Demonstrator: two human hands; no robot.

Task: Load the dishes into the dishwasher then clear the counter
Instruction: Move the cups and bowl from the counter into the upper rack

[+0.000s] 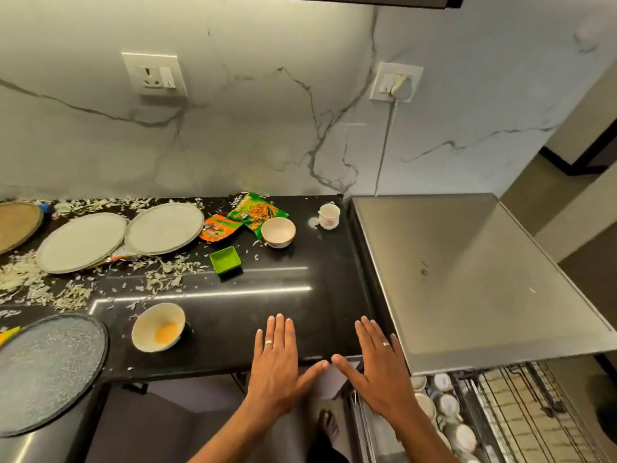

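My left hand [278, 365] and my right hand [377, 365] lie flat, fingers straight, over the front edge of the black counter [267, 295], holding nothing. A white bowl with yellow residue [158, 326] sits left of my left hand. Further back stand a white bowl [278, 231], a white cup [329, 215] and a green square dish [225, 259]. Two grey plates [81, 242] [164, 227] lie at the back left, a dark speckled plate [46, 369] at the front left. The dishwasher [467, 279] is on the right, its pulled-out rack [500, 412] holding cups.
Green and orange snack wrappers [253, 212] lie between the plates and the far bowl. Shredded scraps [40, 282] litter the left of the counter. A brownish plate [16, 225] sits at the far left. A plugged-in cable [387, 135] hangs from the wall socket. My foot [329, 426] shows below.
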